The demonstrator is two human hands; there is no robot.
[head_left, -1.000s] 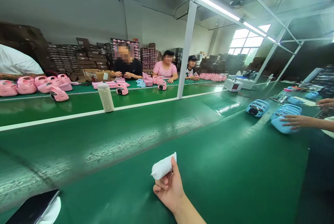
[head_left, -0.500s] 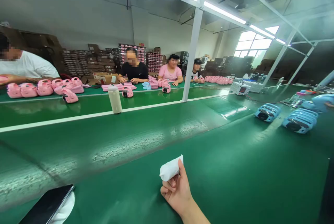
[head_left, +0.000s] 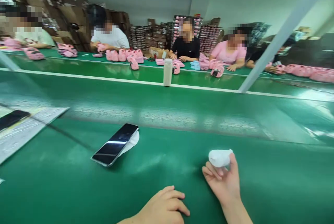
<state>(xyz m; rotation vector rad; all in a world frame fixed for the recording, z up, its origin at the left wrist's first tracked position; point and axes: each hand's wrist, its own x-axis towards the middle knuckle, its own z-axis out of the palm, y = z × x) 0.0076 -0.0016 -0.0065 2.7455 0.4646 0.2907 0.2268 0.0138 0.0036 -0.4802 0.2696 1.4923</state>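
On my feed, right hand (head_left: 225, 184) pinches small white bundle (head_left: 219, 157) between thumb and fingers, raised over green tabletop (head_left: 281, 185). Left hand (head_left: 163, 206) sits lower, beside it, palm down, fingers loosely bent and spread. I see phone (head_left: 114, 145) tilted on white disc (head_left: 133, 142), ahead and left. Pale bottle (head_left: 167, 73) stands upright farther off, near white strip (head_left: 125, 82).

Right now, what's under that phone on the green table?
A white rounded piece pokes out from under the phone on its right. The phone hides the rest, so its whole shape can't be seen.
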